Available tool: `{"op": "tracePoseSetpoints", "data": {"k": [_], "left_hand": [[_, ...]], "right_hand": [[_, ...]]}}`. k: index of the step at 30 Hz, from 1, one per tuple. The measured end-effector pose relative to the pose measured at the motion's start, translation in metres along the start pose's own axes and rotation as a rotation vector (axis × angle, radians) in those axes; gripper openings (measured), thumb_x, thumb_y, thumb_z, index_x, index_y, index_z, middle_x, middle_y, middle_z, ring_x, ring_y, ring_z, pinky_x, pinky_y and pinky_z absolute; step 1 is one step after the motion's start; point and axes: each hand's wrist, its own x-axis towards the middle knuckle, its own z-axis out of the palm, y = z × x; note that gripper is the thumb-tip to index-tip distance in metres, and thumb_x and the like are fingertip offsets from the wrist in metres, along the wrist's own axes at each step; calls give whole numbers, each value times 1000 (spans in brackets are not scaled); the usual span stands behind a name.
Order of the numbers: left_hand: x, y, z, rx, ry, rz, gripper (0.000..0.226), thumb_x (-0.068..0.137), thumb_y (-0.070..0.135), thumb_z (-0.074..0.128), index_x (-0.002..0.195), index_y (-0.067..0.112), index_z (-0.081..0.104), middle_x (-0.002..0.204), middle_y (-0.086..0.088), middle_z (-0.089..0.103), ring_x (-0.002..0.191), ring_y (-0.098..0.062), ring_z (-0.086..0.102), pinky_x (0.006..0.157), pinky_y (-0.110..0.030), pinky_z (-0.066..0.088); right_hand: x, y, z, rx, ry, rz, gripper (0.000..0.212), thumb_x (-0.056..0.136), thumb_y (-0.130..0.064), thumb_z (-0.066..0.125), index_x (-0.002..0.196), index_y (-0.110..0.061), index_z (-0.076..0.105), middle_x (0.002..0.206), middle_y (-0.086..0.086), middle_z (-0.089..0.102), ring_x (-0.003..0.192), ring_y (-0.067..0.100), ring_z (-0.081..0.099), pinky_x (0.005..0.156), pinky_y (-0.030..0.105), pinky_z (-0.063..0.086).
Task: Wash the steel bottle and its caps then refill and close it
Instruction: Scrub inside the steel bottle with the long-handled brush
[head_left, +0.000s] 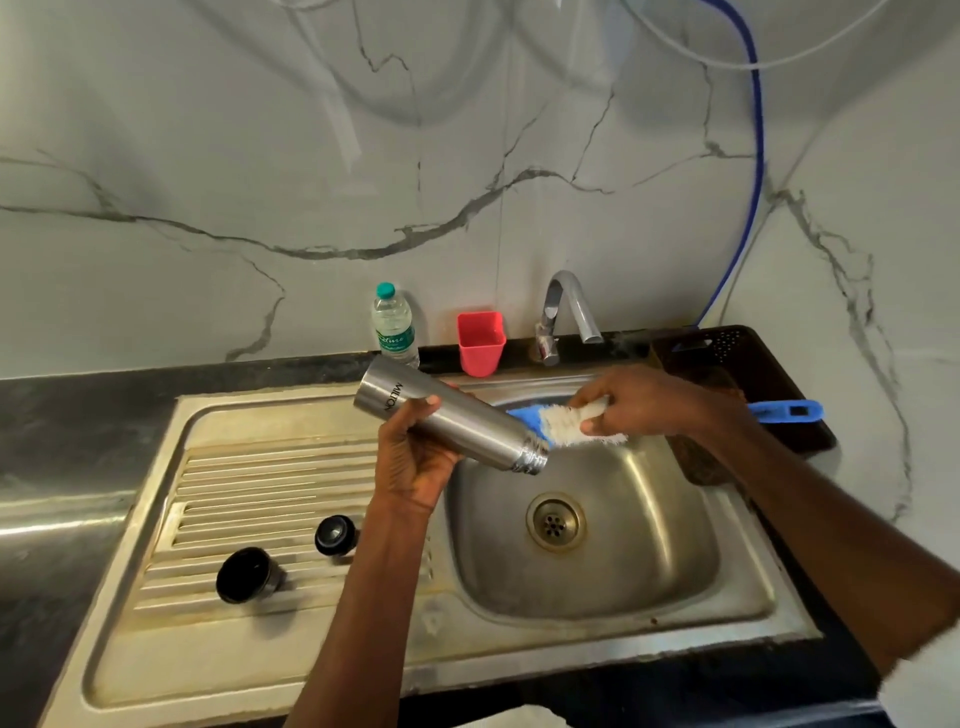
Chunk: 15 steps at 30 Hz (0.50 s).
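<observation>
My left hand (415, 457) grips the steel bottle (452, 413) around its middle, tilted over the sink basin (639, 571) with its open threaded mouth pointing down to the right. My right hand (639, 400) holds a blue brush (566, 423) by its white bristle head, the blue tip touching the bottle's mouth; the blue handle sticks out to the right. Two black caps lie on the ribbed drainboard: a larger cup-like cap (248, 574) and a smaller round stopper (336, 535).
A steel tap (569, 312) stands behind the basin, no water running. A red cup (480, 343) and a clear plastic water bottle (394, 327) stand at the back wall. A dark basket (748, 364) sits right of the sink. The drain (555, 522) is open.
</observation>
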Motion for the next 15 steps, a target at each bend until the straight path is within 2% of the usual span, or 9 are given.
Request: {"op": "tracePoseSetpoints", "data": {"k": [1,2,4,5,8,11,13,15], "left_hand": [[2,2,-3,-25,12,1,80,59,6,84,135,14,57,120,-18,66,126,-40,59,98,-65,54],[3,5,-6,-61,24,5,86,52,5,89,133,14,59,119,-18,68,126,-40,60,98,-67,53],[4,9,-9,-140,59,7,99,34,7,99,126,15,63,121,-18,70,129,-42,59,103,-77,44],[4,9,-9,-180,71,3,102,28,7,101,123,14,64,124,-19,70,130,-45,58,105,-80,39],[3,-2,-1,-306,87,-33,109,25,5,104,126,8,64,130,-27,69,129,-51,57,101,-83,41],[6,-13,8,-448,117,-35,127,27,4,105,143,8,55,138,-30,64,134,-54,53,91,-84,44],[10,-17,6,-521,149,-1,133,27,6,107,148,10,52,139,-31,63,134,-54,53,96,-81,43],[13,-16,0,-526,182,63,132,28,10,108,148,12,53,139,-28,64,134,-52,55,107,-76,42]], "right_hand": [[-2,5,-3,86,-13,16,44,94,-33,73,136,-36,63,140,1,58,108,14,56,87,29,50],[-5,14,-6,197,-24,33,43,95,-30,73,136,-36,63,130,3,63,93,11,58,72,25,51],[-13,35,-6,476,-23,63,41,95,-26,72,134,-37,64,95,3,69,58,6,51,46,21,37],[-15,41,-3,609,-29,82,42,95,-23,72,133,-38,64,81,2,69,50,6,44,43,22,31],[-6,39,30,888,-52,147,39,97,-18,68,133,-35,63,65,4,59,45,8,34,40,20,25],[9,21,75,1346,-115,219,35,103,-18,59,137,-25,59,59,0,40,38,3,25,35,12,20],[8,7,96,1626,-205,239,28,102,-16,54,129,-23,59,58,-1,36,35,1,25,33,10,18],[-2,-2,111,1867,-360,267,15,93,-16,60,107,-21,60,57,-2,35,34,1,27,29,11,18]]}}
